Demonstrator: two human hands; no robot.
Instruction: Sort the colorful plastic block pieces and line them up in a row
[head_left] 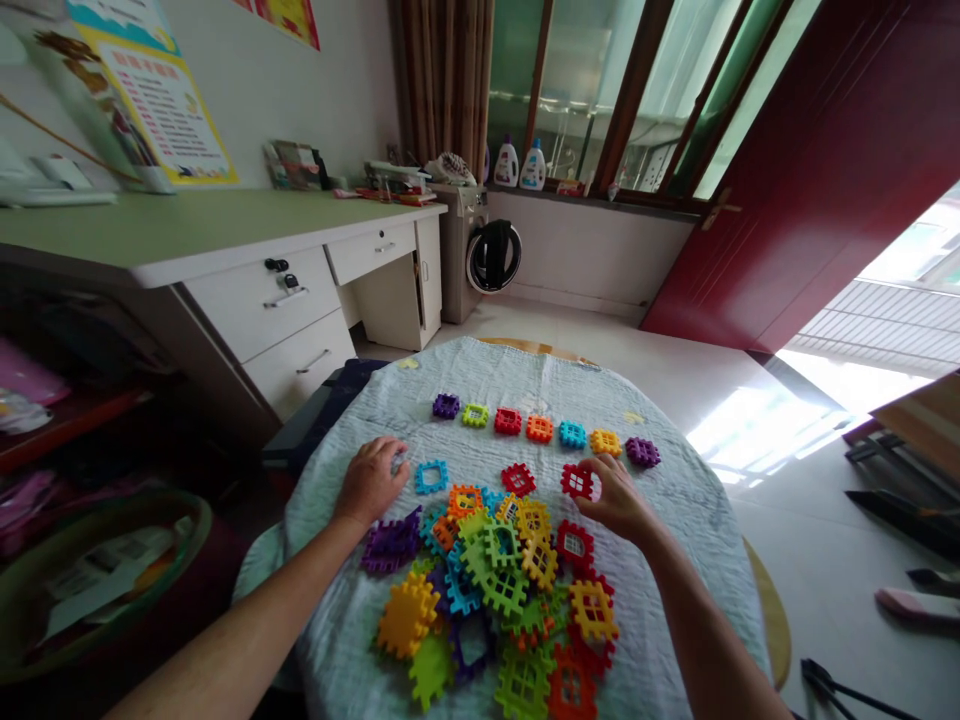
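Note:
My right hand (616,498) pinches a red window-shaped building block (576,481) by its right side, just over the cloth. Resting on the cloth, my left hand (373,482) holds nothing, its fingers loosely bent and apart. Beside its fingertips lies a blue square frame block (431,477). Another red window block (518,479) sits between the hands. Nearer me spreads a heap of notched plastic blocks (495,560) in green, yellow, blue, orange, red and purple. Beyond the hands runs a spaced row of blocks, from a dark purple one (445,405) to a purple one (643,452).
A pale cloth (675,600) covers the round table. On the left stands a desk with drawers (262,310); behind it is a washing machine (465,250) with its door open. A basket (187,530) is at the lower left, a red door (787,150) at the right.

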